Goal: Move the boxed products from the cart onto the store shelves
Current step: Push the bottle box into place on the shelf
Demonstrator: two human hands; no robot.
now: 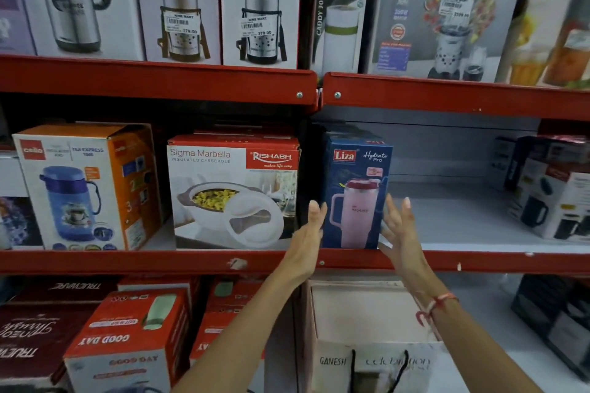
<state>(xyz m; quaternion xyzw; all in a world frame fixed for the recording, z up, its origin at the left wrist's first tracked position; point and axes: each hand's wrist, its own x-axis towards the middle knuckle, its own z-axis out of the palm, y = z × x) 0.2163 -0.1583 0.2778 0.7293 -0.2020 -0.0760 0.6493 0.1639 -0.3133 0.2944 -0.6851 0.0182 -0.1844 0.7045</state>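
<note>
Two hands flanking one tall dark-blue cardboard tumbler box, upright at front edge of red metal middle shelf, left hand flat beside its left face, right hand splayed just off right face, neither gripping, white-and-red casserole box just left.

Top-shelf boxes cropped above.

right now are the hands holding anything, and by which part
Nothing is held: both hands, left and right, are open beside the blue Liza box on the shelf.
</note>
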